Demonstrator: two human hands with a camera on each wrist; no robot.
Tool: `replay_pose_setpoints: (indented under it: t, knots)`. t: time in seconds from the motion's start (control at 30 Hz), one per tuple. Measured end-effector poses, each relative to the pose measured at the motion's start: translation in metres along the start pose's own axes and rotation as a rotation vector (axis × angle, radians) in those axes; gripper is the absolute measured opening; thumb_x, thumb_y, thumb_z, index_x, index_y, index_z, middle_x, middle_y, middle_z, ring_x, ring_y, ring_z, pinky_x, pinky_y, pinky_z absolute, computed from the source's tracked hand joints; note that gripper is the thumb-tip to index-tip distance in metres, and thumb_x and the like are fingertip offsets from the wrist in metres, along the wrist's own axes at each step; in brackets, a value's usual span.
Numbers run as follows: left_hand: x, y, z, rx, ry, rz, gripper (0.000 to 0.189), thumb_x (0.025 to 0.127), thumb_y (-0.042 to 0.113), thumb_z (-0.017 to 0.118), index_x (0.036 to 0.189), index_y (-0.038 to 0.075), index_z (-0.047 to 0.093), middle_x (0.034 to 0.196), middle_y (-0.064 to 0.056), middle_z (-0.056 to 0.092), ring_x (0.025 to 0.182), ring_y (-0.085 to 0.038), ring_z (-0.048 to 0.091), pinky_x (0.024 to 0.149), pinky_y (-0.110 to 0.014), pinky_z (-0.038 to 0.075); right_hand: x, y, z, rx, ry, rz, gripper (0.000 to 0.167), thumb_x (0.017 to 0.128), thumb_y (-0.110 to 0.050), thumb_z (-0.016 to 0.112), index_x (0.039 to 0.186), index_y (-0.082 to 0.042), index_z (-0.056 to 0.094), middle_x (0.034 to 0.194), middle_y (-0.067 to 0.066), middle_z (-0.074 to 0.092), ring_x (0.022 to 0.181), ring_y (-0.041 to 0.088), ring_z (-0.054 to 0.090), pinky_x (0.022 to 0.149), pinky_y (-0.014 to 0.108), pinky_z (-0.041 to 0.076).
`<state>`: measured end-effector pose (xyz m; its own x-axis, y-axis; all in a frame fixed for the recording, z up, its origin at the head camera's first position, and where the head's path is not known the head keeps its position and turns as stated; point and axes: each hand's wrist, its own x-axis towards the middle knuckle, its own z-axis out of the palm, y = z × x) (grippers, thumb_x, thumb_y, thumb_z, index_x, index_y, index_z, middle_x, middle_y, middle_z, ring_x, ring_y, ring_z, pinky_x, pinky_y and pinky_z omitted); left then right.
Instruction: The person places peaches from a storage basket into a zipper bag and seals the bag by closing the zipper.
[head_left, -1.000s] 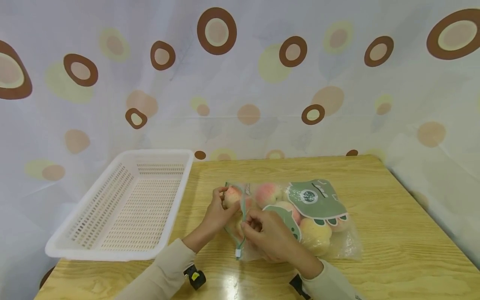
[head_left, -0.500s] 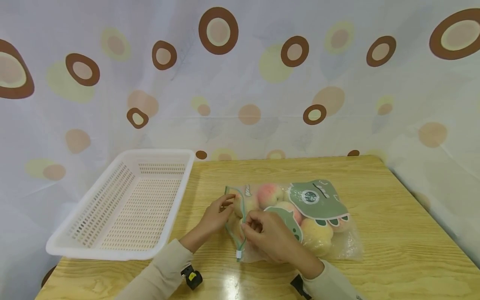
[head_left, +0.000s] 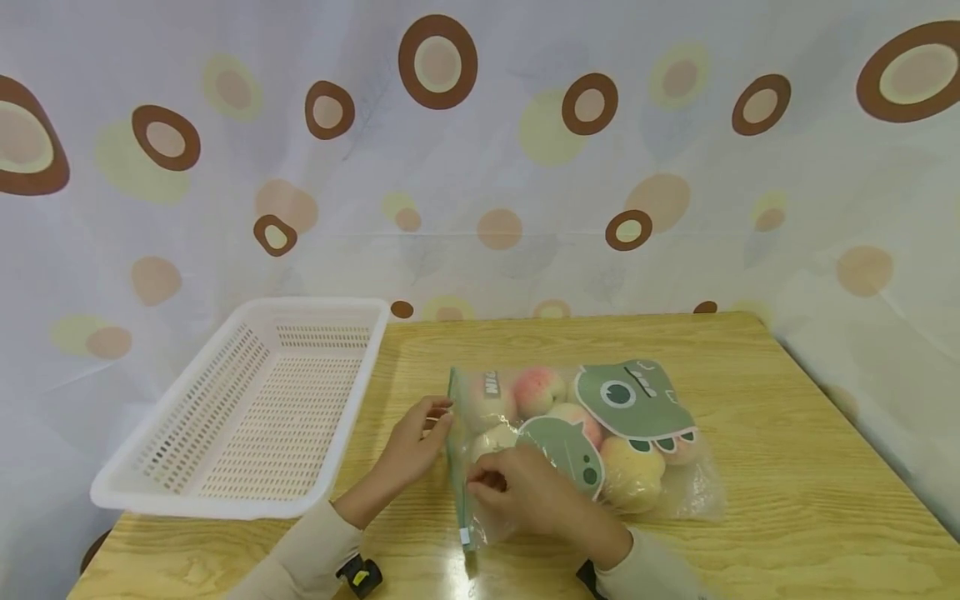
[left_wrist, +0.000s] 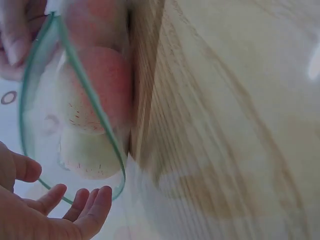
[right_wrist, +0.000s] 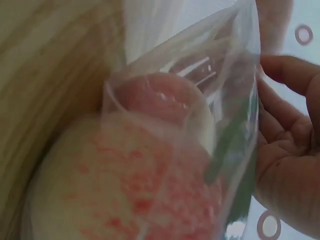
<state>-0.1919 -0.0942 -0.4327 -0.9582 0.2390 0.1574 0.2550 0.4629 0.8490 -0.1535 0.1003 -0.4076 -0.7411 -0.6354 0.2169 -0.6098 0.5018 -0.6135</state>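
A clear slider zip bag with green dinosaur prints lies on the table, filled with several peaches. Its green-edged mouth gapes in the left wrist view, showing peaches inside; a white slider sits at the near corner. My left hand is beside the mouth, thumb and fingers spread, fingertips right at the rim. With thumb and index finger, my right hand pinches the upper film near the mouth. The right wrist view shows that hand holding the raised film above the peaches.
An empty white slotted plastic basket stands to the left on the wooden table. Behind rises a pale curtain with brown rings. A black wrist strap shows below the left sleeve.
The left hand has drawn back left from the peaches inside the mouth to the rim. The right hand has shifted left and toward me, and the bag's mouth edge and slider have come with it.
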Motion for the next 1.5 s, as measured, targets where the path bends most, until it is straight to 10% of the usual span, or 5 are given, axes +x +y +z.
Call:
replay_pose_setpoints:
  t: [0.53,0.8,1.03,1.23,1.5]
  knots:
    - [-0.036,-0.004,-0.019,0.120,-0.022,0.073,0.017,0.096,0.006,0.053,0.111,-0.002,0.059,0.104,-0.014,0.062,0.095,-0.024,0.059,0.074,-0.026,0.053,-0.033,-0.013,0.036,-0.928,0.157,-0.543,0.016,0.076,-0.028,0.076,0.080,-0.019,0.064,0.076,-0.009,0.056,0.074,0.007,0.047,0.067,0.016,0.040]
    - [-0.047,-0.008,-0.024,0.165,-0.039,0.196,0.014,0.097,0.005,0.053,0.107,0.002,0.063,0.107,-0.010,0.064,0.096,-0.024,0.061,0.074,-0.023,0.053,-0.033,-0.017,0.037,-0.939,0.270,-0.575,0.008,0.082,-0.014,0.062,0.075,-0.016,0.061,0.069,-0.007,0.058,0.066,0.008,0.052,0.064,0.018,0.045]
    - [-0.054,-0.006,-0.023,0.279,0.058,0.646,0.019,0.081,-0.003,0.072,0.096,0.008,0.068,0.096,0.003,0.064,0.086,-0.010,0.063,0.075,-0.019,0.053,-0.034,-0.020,0.032,-0.825,0.409,-0.560,0.051,0.103,-0.006,0.012,0.076,-0.008,0.056,0.070,-0.001,0.057,0.064,0.010,0.059,0.060,0.017,0.051]
    - [-0.056,-0.001,-0.011,0.351,0.037,0.915,0.026,0.076,0.012,0.080,0.100,0.010,0.072,0.096,0.004,0.062,0.086,-0.007,0.061,0.077,-0.009,0.048,-0.031,-0.015,0.029,-0.792,0.533,-0.558,0.045,0.103,-0.009,0.023,0.073,-0.007,0.055,0.071,0.001,0.058,0.070,0.014,0.065,0.060,0.019,0.054]
    - [-0.052,0.000,-0.001,0.309,0.089,0.982,0.021,0.076,0.011,0.078,0.096,0.009,0.074,0.091,0.003,0.063,0.080,-0.007,0.060,0.074,-0.006,0.046,-0.030,-0.015,0.024,-0.690,0.575,-0.557,0.038,0.100,-0.012,0.032,0.071,-0.009,0.056,0.066,-0.003,0.056,0.057,0.009,0.055,0.051,0.015,0.047]
